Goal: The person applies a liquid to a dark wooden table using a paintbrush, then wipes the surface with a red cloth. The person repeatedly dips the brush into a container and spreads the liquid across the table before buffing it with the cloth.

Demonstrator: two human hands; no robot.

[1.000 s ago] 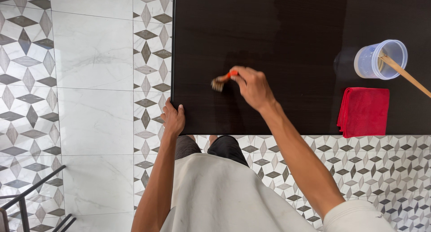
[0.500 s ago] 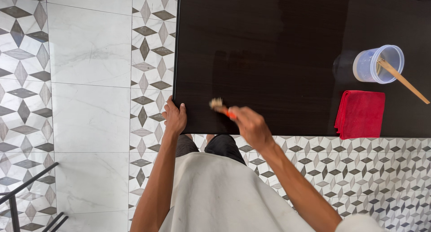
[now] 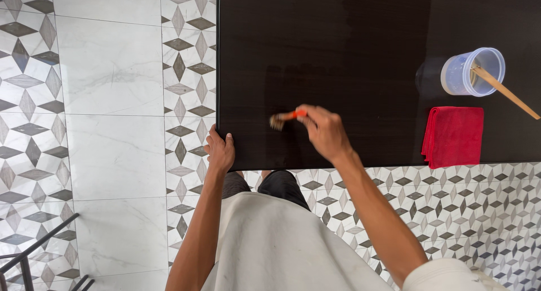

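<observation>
A dark, glossy wooden tabletop (image 3: 338,54) fills the upper middle and right of the view. My right hand (image 3: 324,130) holds a small brush with an orange handle (image 3: 285,118), its bristles on the tabletop near the front edge. My left hand (image 3: 220,150) grips the table's front left corner, fingers curled over the edge.
A clear plastic cup (image 3: 470,71) with a wooden stick (image 3: 507,94) in it stands on the right of the table. A folded red cloth (image 3: 453,136) lies just in front of it. Patterned and white marble tiles (image 3: 112,127) cover the floor. A dark metal rail (image 3: 28,257) shows at bottom left.
My right hand swept the brush from the middle of the table toward the front edge, then moved it back up a little. My left hand stayed on the corner.
</observation>
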